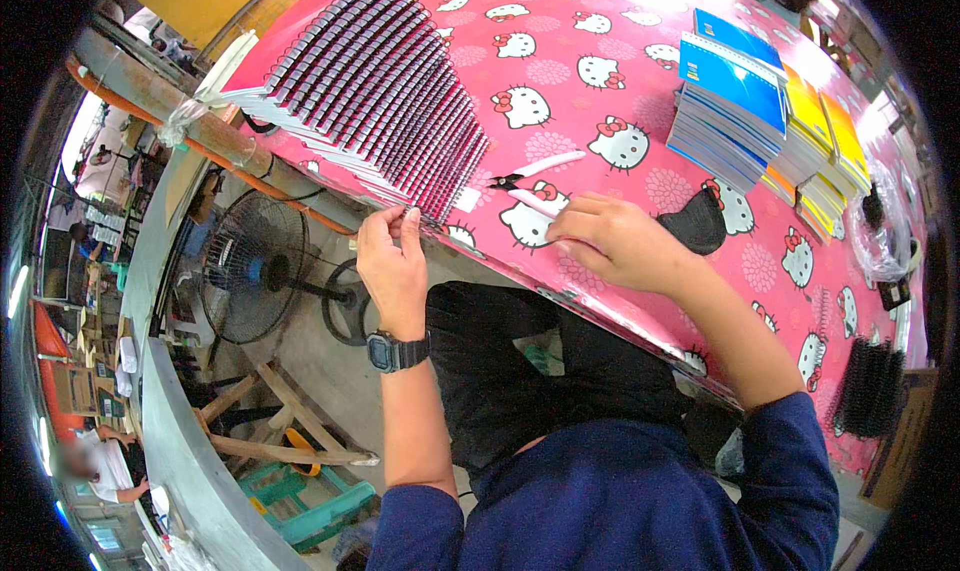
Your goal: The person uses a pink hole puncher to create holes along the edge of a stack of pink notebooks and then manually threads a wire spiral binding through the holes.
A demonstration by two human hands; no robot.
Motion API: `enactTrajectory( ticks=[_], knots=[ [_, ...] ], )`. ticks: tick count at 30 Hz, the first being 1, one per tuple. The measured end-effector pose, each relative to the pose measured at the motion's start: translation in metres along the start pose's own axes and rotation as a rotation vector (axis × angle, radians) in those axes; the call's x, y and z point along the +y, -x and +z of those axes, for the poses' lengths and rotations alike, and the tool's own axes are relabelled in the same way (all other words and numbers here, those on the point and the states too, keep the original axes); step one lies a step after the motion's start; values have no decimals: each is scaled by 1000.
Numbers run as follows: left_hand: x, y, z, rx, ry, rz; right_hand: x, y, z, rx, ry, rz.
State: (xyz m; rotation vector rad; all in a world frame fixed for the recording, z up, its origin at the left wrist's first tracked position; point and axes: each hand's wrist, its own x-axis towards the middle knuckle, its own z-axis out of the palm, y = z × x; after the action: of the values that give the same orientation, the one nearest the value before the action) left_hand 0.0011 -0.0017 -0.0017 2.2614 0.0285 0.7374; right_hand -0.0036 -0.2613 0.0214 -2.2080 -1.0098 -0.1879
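A long overlapping row of spiral-bound notebooks point(380, 101), with dark coils facing up, runs along the left edge of the pink table. At its near end my left hand point(393, 266), with a black watch on the wrist, has thumb and fingers closed on the corner of the nearest notebook. Cutting pliers point(506, 183) with a black head and pale pink handles lie spread on the table, just right of that row. My right hand point(622, 243) is curled over the end of the lower handle, its fingertips partly hidden.
Stacks of blue notebooks point(730, 101) and yellow notebooks point(820, 151) stand at the right. A black curved item point(695, 221) lies near my right forearm. Loose black coils point(868, 389) sit at the right edge. Left of the table are a fan point(255, 261) and a teal stool point(310, 506).
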Motion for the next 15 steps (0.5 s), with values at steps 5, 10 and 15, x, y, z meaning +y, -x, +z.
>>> enactTrajectory(
  ticks=[5, 10, 15],
  knots=[
    [-11, -5, -7, 18, -114, 107, 3, -20, 30, -19, -62, -50],
    [-20, -5, -7, -84, -301, 98, 7, -22, 42, -37, -87, -57],
    [-11, 2, -1, 19, 74, -2, 24, -18, 39, 89, -11, -26]
  ],
)
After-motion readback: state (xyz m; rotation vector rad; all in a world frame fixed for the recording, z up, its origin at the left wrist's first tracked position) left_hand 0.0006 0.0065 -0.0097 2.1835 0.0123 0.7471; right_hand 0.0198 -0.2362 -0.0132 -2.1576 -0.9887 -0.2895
